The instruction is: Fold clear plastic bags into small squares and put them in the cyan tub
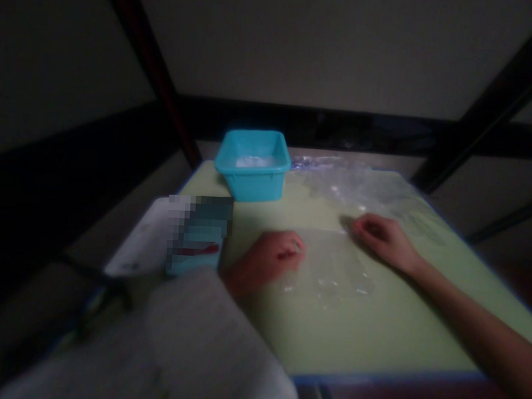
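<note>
A clear plastic bag point(329, 261) lies flat on the yellow-green table point(365, 339) between my hands. My left hand point(283, 252) is at the bag's left edge with its fingers curled closed; whatever it may pinch is too blurred to tell. At the bag's upper right corner is my right hand point(381, 237), its fingers curled and thumb close to the fingertips. Whether it grips the film cannot be made out.
A turquoise basin point(255, 186) with whitish contents stands at the back left. Crumpled clear plastic point(355, 186) spreads over the back right. A pixelated flat object point(200, 235) and a white sheet point(145, 232) lie at the left.
</note>
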Demonstrator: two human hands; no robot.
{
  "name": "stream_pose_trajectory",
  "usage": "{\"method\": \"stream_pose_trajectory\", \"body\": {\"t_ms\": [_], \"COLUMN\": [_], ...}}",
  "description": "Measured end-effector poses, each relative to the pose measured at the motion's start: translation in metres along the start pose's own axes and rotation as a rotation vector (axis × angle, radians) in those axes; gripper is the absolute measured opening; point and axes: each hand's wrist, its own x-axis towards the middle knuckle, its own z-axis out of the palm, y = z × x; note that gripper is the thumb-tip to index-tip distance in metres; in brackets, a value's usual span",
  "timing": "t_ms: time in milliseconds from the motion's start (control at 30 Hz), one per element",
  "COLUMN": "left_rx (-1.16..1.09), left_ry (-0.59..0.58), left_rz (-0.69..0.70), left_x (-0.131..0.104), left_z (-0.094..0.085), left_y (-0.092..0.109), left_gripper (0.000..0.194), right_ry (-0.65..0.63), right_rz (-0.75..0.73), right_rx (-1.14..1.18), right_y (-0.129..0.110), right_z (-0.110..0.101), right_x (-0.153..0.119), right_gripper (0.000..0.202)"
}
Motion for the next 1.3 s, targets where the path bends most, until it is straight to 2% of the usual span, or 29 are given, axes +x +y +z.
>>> {"method": "stream_pose_trajectory", "body": {"t_ms": [100, 167, 333, 533, 867, 1300], "left_rx": [0.274, 0.42, 0.629, 0.763, 0.888, 0.888], "left_ry": [0.26, 0.295, 0.134, 0.016, -0.054, -0.045], "left_rz": [0.098, 0.185, 0.324, 0.288, 0.269, 0.248], "left_x": [0.001, -0.001, -0.004, -0.003, -0.007, -0.009], "left_z": [-0.002, 0.0, 0.011, 0.016, 0.016, 0.012], "left_y": [-0.003, -0.004, -0.004, -0.009, -0.012, -0.007], "left_gripper": [0.012, 0.021, 0.046, 0.056, 0.063, 0.059], "right_ry": [0.002, -0.058, -0.27, -0.409, -0.439, -0.421], "right_rz": [-0.103, -0.218, -0.416, -0.472, -0.4, -0.33], "right_rx": [-0.093, -0.153, -0.296, -0.394, -0.475, -0.436], "right_y": [-0.006, -0.013, -0.029, -0.028, -0.018, 0.001], "right_z": [-0.004, -0.006, 0.007, 0.029, 0.024, -0.001], "right_x": [-0.002, -0.003, -0.005, -0.007, -0.011, -0.02], "right_gripper": [0.022, 0.026, 0.05, 0.064, 0.071, 0.07]}}
